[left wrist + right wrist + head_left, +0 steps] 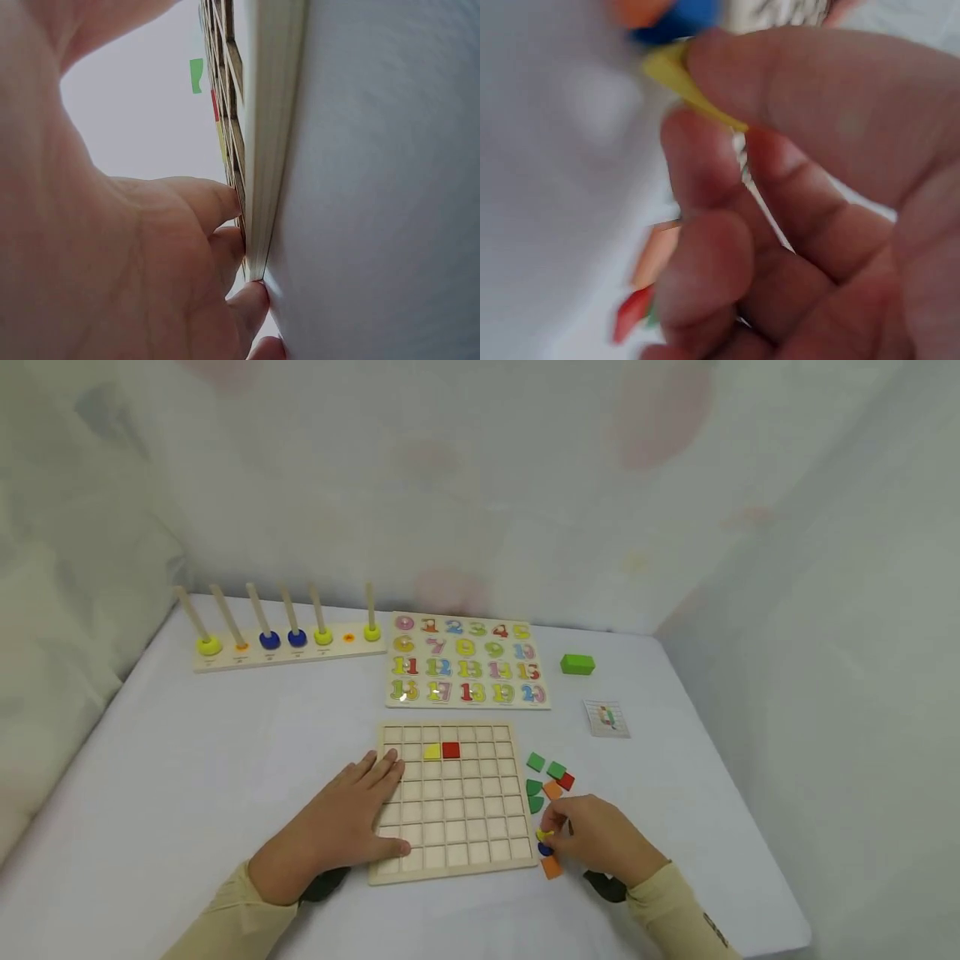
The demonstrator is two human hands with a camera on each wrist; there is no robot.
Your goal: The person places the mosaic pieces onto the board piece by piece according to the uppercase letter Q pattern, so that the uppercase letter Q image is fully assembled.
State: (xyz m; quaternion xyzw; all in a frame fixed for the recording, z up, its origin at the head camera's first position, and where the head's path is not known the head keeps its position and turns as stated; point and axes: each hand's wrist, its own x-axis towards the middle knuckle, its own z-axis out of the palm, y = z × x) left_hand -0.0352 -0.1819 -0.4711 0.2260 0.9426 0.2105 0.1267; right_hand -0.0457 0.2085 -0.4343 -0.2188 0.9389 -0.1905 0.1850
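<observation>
1. Yellow tile (673,75), thin – pinched between thumb and fingertips of the right hand (596,833), at the near right side of the grid board.
2. Blue piece (545,850), just beside the pinched tile; orange square tile (551,867) on its near side.
3. Wooden grid board (453,872), lying flat. Left hand (337,822) rests on its left edge, fingers straight and spread, thumb toward the near left corner, gripping nothing.
4. Tiles set in the grid, second row from the far side: one yellow inlay (432,751), and one red inlay (451,750) directly to its right.
5. Loose pieces right of the grid, farther off than the right hand: two green square tiles (536,762), a red tile (567,782), a second orange tile (552,790), two green rounded pieces (534,787).
6. Number puzzle board (470,704), coloured numerals 0 to 20, on the grid's far side.
7. Peg-and-ring counting stand (288,654), far left – yellow and blue rings on upright pegs.
8. Green block (577,664), far right, right of the number puzzle.
9. Small printed card (607,719), a multicoloured figure on it, nearer than the block.
10. White-covered table (187,760), beneath all.
</observation>
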